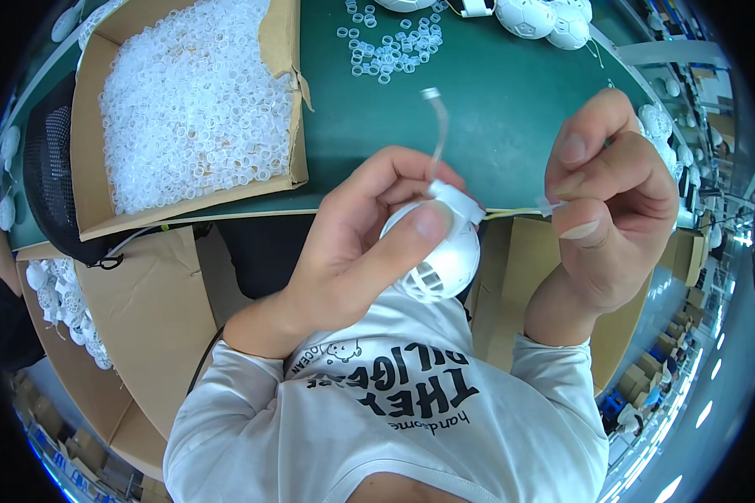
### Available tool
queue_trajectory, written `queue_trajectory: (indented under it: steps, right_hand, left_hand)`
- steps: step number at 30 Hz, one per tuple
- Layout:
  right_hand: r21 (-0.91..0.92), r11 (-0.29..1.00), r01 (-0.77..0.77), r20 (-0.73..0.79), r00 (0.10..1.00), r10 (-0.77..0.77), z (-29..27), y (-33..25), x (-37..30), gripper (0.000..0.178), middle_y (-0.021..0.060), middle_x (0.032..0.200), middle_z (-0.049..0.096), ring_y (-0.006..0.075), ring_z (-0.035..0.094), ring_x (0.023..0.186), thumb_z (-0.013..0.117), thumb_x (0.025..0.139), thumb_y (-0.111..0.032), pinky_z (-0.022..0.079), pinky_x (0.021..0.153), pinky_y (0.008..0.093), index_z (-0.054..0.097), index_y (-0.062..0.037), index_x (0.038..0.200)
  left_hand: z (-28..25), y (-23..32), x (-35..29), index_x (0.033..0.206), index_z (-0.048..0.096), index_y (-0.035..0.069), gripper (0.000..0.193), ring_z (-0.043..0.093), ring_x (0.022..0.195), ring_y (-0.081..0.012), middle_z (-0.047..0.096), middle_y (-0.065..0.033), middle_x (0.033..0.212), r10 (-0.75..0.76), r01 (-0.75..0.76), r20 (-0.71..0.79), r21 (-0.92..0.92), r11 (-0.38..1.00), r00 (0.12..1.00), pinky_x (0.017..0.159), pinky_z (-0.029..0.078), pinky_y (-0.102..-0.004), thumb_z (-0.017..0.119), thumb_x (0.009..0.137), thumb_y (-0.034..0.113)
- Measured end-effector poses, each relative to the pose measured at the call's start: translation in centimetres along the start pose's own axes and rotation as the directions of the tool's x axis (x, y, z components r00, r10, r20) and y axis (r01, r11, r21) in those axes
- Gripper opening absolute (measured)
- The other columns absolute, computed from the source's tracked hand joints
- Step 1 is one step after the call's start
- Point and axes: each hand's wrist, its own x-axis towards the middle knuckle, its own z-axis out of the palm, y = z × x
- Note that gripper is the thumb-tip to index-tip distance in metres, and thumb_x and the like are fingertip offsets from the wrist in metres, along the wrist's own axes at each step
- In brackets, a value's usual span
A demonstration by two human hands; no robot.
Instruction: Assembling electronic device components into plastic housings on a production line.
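My left hand point(340, 260) is closed around a white ball-shaped housing point(457, 264) with a slotted grille low on its side and a collar on top. The thumb presses near that collar. A pale cable point(442, 130) rises from the top and ends in a small white plug point(430, 93). Thin yellowish wires point(507, 213) run rightward out of the collar to my right hand point(617, 197). Its thumb and fingers pinch the wires' far end, at a small translucent piece point(547, 205), partly hidden by the fingertips.
A cardboard box point(300, 126) of clear plastic rings stands on the green table point(495, 126). Loose rings point(394, 54) and white balls point(528, 17) lie at the far side. A black mesh item point(50, 168) is left of the box. Another box point(134, 327) with white parts sits lower left.
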Motion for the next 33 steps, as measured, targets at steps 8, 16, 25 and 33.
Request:
queue_trajectory:
  steps: [8,16,25,33]
  right_hand:
    - [-0.129,0.991,0.032,0.104,0.994,-0.018,-0.1,-1.0,-0.4,0.028,0.0145,0.104,0.056,0.0099,0.048,0.067,0.084,0.079,-0.022,0.040,0.057,0.0215,0.065,-0.0009,0.082]
    - [-0.085,0.994,0.069,0.039,0.997,-0.066,2.2,-0.7,-1.3,0.026,0.0161,0.104,0.056,0.0097,0.050,0.069,0.083,0.080,-0.019,0.043,0.058,0.0194,0.065,-0.0004,0.085]
    - [-0.047,0.986,0.158,0.133,0.980,-0.150,2.4,-0.3,-1.7,0.029,0.0161,0.105,0.056,0.0081,0.050,0.063,0.085,0.079,-0.022,0.043,0.054,0.0173,0.064,-0.0021,0.083]
    - [0.038,0.983,0.181,0.193,0.964,-0.185,2.7,-0.2,-1.6,0.032,0.0120,0.102,0.054,0.0072,0.052,0.063,0.090,0.074,-0.024,0.044,0.053,0.0157,0.066,-0.0038,0.080]
  left_hand:
    - [-0.9,-0.5,-1.0,0.123,0.049,-0.003,0.039,0.060,0.106,-0.0203,0.060,-0.0147,0.115,0.012,-0.023,0.060,0.187,0.982,0.998,0.094,0.048,-0.0339,0.064,0.092,0.014]
    - [-2.3,-1.8,-0.7,0.114,0.054,-0.005,0.039,0.063,0.095,-0.0211,0.061,-0.0175,0.107,0.377,-0.390,0.126,0.472,0.791,0.918,0.083,0.051,-0.0319,0.067,0.091,0.023]
    - [-2.6,-1.9,-1.2,0.106,0.059,-0.007,0.047,0.062,0.084,-0.0191,0.061,-0.0183,0.100,0.459,-0.476,0.161,0.478,0.738,0.874,0.073,0.050,-0.0314,0.066,0.090,0.037]
    - [-3.0,-1.9,-0.5,0.098,0.062,-0.007,0.036,0.060,0.074,-0.0196,0.062,-0.0162,0.093,0.550,-0.579,0.197,0.403,0.709,0.812,0.064,0.047,-0.0283,0.078,0.075,0.015]
